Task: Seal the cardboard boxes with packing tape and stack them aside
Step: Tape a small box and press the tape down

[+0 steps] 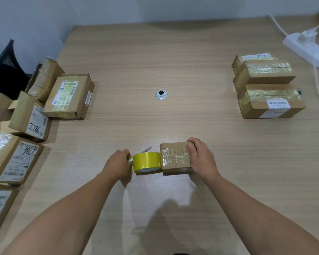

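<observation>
A small cardboard box (174, 159) with clear tape across its top lies on the table near the front edge. My right hand (201, 157) grips its right end, thumb on top and fingers curled over the far corner. A yellow roll of packing tape (146, 161) stands on edge, pressed against the box's left side. My left hand (118, 165) is just left of the roll and holds a small cutter (146, 149) whose thin blade points up and to the right behind the roll.
Several taped and labelled boxes (68, 96) crowd the table's left edge. A stack of sealed boxes (265, 85) stands at the right. A white power strip (306, 46) with cables lies at the far right. A round cable grommet (161, 94) sits mid-table.
</observation>
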`<state>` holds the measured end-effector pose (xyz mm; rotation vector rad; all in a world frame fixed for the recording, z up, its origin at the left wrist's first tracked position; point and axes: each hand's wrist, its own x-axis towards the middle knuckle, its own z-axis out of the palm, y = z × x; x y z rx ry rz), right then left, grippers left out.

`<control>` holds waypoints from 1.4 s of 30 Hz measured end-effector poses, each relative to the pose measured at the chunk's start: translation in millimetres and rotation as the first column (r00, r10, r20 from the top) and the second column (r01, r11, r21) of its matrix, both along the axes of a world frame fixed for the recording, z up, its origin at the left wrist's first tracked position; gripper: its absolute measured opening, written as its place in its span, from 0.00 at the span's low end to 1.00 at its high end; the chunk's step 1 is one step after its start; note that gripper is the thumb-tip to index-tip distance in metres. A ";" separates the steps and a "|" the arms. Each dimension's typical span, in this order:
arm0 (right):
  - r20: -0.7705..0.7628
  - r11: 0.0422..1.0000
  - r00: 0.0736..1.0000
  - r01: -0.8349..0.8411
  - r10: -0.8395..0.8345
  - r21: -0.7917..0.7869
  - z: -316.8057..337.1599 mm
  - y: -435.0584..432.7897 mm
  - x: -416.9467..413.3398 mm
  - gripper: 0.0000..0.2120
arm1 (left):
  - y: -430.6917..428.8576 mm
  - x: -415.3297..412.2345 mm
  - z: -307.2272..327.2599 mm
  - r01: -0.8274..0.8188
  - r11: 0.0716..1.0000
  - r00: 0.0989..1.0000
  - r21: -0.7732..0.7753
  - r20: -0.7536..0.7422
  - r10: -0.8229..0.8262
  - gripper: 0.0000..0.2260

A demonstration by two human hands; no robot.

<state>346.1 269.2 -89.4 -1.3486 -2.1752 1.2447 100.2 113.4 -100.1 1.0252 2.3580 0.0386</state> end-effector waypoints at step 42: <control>-0.014 0.999 0.999 0.030 -0.030 -0.039 1.2 -2.6 -1.1 0.09 | 53.7 23.7 54.0 0.200 0.968 0.903 0.152 0.354 -0.242 0.06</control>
